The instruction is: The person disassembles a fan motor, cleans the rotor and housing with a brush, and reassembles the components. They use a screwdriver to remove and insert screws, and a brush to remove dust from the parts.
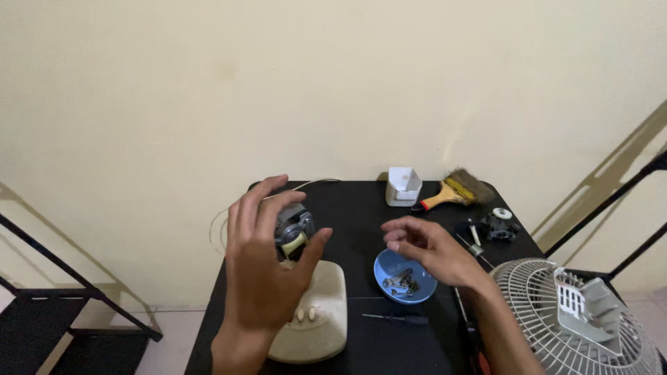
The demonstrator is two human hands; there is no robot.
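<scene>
Since the cream fan base point(316, 316) sits closest to me with its buttons facing my way, it works as a steady stand right under my left hand point(260, 278). That hand is curled around the small grey motor point(294, 232) that rises from the base, fingers over the top and thumb on its right side, so it's closed on the motor and keeps it from wobbling. A thin pale cord point(222, 222) loops off behind my fingers toward the wall.

Just right of that grip, my right hand point(431, 250) hovers over the blue bowl point(405, 276), fingers loosely bent with nothing in them as far as I can see. The bowl holds the screws point(401, 282), which is probably why it's parked between my two hands, easy to dip into. Below the bowl, toward me, a thin black screwdriver point(396, 319) lies flat on the black table point(361, 215).

Off past my right forearm, the white fan grille point(549, 305) with a grey plastic housing point(587, 305) resting on it is shoved to the edge, out of the way.

Farther out from my right hand, there's a little black part point(497, 228) with a white ring, then a paintbrush point(455, 191) and a small white container point(403, 186) against the wall.
</scene>
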